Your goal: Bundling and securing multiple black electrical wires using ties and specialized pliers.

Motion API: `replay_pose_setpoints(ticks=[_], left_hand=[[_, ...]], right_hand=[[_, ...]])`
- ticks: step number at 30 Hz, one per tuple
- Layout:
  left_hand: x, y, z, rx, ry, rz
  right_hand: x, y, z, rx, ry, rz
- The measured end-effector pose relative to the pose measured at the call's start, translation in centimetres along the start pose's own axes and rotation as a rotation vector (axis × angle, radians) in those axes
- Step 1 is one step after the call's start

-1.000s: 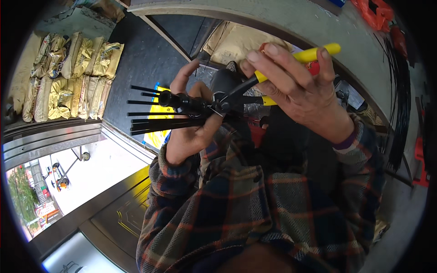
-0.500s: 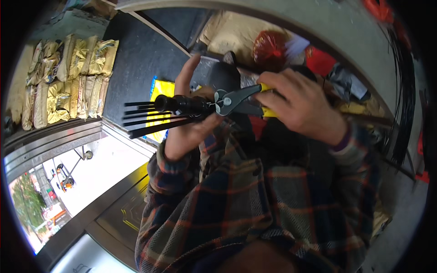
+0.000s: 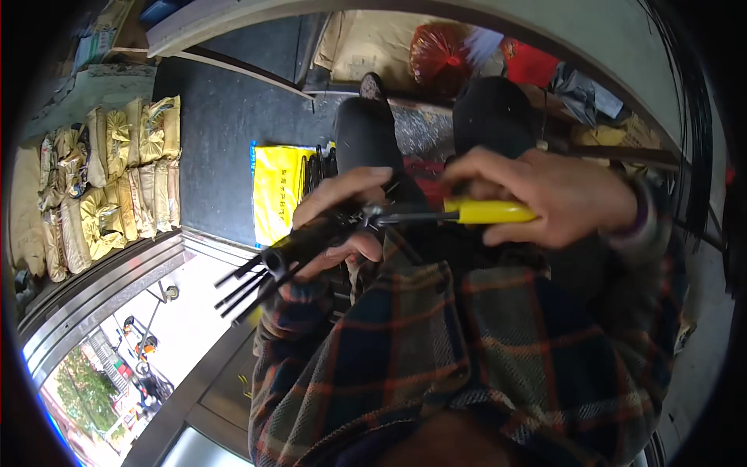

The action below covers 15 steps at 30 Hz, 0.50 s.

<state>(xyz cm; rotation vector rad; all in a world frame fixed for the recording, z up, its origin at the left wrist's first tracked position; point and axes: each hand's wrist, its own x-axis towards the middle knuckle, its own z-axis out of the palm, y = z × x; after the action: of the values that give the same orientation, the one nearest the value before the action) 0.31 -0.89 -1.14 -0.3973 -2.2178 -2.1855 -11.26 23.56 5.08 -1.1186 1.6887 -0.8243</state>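
As the black tube (image 3: 302,241) slants before the plaid shirt (image 3: 412,342), its open end aiming left and bodyward among thin rods (image 3: 241,289), the left hand (image 3: 338,196) clasps it. The right hand (image 3: 556,196), blurred, seems to grip yellow-handled pliers (image 3: 482,212), their head near the tube's other end. Beyond lie a bulging red bag (image 3: 440,58), a flat yellow bag (image 3: 278,187), crinkled paper parcels (image 3: 97,222).
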Motion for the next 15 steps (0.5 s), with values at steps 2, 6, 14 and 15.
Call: replay_pose_setpoints(ticks=[2,6,14,15], left_hand=[[0.3,-0.4,-0.1,-0.035,-0.161,0.087],[-0.2,-0.3,0.1,-0.074,0.028,0.042],[-0.5,-0.6,2.0,-0.032,0.272,-0.011],[-0.6,-0.7,2.2,-0.076,0.297,-0.027]], right_hand=[[-0.1,0.6,-0.7,0.543,-0.216,0.107],[-0.1,1.0,-0.8,-0.173,0.091,-0.188],[1.3,0.8,0.3,-1.097,0.624,-0.323],[1.2,0.9,0.1,-1.125,0.591,-0.281]])
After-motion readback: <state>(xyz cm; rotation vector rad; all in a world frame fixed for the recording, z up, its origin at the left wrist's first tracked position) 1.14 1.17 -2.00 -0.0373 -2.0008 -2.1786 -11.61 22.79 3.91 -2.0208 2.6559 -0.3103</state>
